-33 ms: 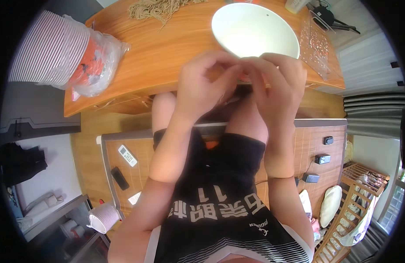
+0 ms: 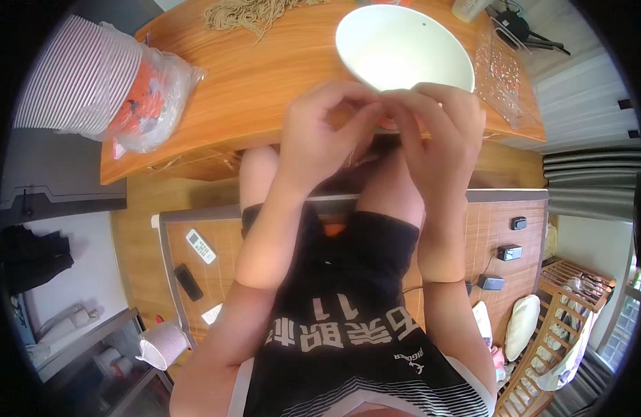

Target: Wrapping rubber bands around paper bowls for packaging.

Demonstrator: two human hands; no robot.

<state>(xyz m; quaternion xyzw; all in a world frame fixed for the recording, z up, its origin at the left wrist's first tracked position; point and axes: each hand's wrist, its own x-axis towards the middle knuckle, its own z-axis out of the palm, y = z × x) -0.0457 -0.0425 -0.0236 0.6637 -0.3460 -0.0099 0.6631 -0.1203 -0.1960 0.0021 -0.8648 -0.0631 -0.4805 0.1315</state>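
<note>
Head view: beneath our hands runs the wood-toned bench [image 2: 265, 83], its near edge crossing below our wrists' reach. At its near left corner stands the largest load, a bagged stack of nested cups [image 2: 88, 80] with red-patterned sides. Right of the bench's middle sits the white bowl [image 2: 404, 52], its oval outline slanting from far left to near right.

Over the near edge we hold our left hand [image 2: 322, 132] and right hand [image 2: 445, 128], fingertips meeting. The bowl lies just beyond them, toward the far edge and slightly right; our right hand is the nearer, overlapping the bowl's near rim in view, though we cannot tell whether it touches.

Tan strands [image 2: 247, 15] lie loose towards the far edge, left of the bowl; a clear sheet [image 2: 500, 76] with scattered small bits lies by the right end.

Smallest of all is the meeting point: the fingers [image 2: 414, 103] of both hands are pinched together, and we cannot tell whether anything is between them. Below shows a reddish thing [image 2: 388, 124], mostly hidden.
</note>
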